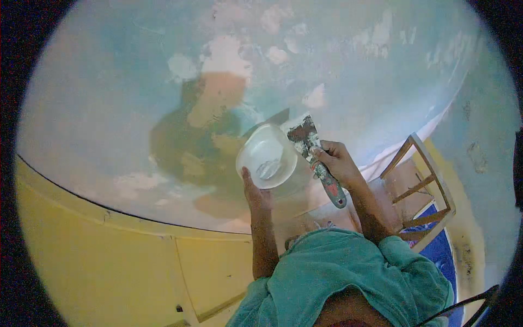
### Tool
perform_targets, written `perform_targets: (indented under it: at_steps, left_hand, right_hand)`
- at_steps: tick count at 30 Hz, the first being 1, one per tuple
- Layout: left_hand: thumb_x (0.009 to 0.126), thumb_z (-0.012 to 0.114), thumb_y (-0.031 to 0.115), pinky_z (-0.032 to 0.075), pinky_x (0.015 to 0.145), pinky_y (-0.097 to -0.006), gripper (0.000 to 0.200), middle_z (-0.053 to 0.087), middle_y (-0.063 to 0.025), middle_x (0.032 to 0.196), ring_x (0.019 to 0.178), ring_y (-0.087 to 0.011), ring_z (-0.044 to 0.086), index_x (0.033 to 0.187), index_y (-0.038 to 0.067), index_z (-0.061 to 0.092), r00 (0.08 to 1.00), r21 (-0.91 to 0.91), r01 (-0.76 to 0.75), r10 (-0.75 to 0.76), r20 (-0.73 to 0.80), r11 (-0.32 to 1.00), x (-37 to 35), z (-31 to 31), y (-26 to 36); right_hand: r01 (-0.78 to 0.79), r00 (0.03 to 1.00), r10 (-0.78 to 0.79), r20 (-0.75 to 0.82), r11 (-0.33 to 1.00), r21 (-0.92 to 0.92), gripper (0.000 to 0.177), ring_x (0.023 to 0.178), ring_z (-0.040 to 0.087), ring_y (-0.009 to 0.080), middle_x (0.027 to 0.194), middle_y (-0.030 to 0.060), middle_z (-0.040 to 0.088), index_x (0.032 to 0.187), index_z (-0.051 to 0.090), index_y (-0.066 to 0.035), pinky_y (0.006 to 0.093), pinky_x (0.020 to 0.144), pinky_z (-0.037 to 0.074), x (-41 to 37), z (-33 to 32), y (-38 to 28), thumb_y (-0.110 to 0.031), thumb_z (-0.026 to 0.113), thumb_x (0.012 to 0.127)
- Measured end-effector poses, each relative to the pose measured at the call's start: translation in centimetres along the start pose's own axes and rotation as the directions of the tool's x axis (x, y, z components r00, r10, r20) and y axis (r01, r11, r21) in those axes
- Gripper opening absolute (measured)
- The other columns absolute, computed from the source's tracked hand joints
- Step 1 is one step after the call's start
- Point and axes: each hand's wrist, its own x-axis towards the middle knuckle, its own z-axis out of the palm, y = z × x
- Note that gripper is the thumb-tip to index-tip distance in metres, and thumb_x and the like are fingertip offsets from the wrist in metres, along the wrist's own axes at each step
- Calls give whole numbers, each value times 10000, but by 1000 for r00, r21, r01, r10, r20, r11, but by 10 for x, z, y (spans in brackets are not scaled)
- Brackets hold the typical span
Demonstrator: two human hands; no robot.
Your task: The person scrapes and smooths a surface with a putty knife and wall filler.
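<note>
A whitish translucent plastic bowl (263,143) is tilted toward me, with a small heap of white paste (268,169) at its bottom. My left hand (255,191) grips the bowl from below, thumb along its near left side. In my right hand (339,162) is a putty knife (330,188), held by its grey and red handle. Dried white and dark residue coats the knife's blade, which points up and left beside the bowl's upper right rim. Behind both hands is a blue-green wall (125,65) with pale patches.
Yellow cabinet panels (109,245) run along the lower left. To the right stands a wooden frame with crossbars (436,180), near a blue surface (448,256). My shadow falls on the wall behind the bowl.
</note>
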Motion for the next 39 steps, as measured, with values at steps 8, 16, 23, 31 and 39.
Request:
perform_targets:
  at_steps: [8,16,23,31,39]
  left_hand:
    - [847,444,396,430,857,-403,528,479,-139,1126,980,-253,518,1195,13,337,992,178,126,-124,-20,976,-10,23,-19]
    - [875,412,324,418,835,-338,401,539,-109,1048,947,-214,530,1172,55,425,995,651,-14,-56,87,759,0,-77,-6]
    - [765,563,383,462,693,-315,521,567,-121,939,802,-198,564,1073,-31,491,978,624,209,-166,-127,753,-39,-65,87]
    - [745,601,374,457,677,-296,518,572,-112,931,774,-198,566,1066,-19,495,916,605,303,-401,30,736,-52,31,43]
    - [773,596,326,466,695,-287,491,556,-120,964,818,-185,560,1074,-36,459,847,474,474,-532,-13,742,-34,39,19]
  right_hand:
    - [55,997,-46,-63,986,156,66,538,510,59,634,15,566,810,585,-2,206,475,416,6,10,0,-55,558,782]
    - [126,980,-140,-141,986,-106,95,519,508,59,631,4,560,782,572,-19,200,454,413,10,17,16,-98,527,810]
    - [101,980,-92,-179,994,43,145,560,544,95,626,36,574,729,576,-2,246,500,453,5,25,2,-129,557,795]
    - [5,998,12,-57,957,291,113,580,511,71,649,-7,560,755,580,-36,215,515,416,17,17,34,-138,562,802]
    - [3,994,-36,106,955,296,150,634,538,82,724,25,592,847,601,4,232,565,438,25,14,59,-133,572,794]
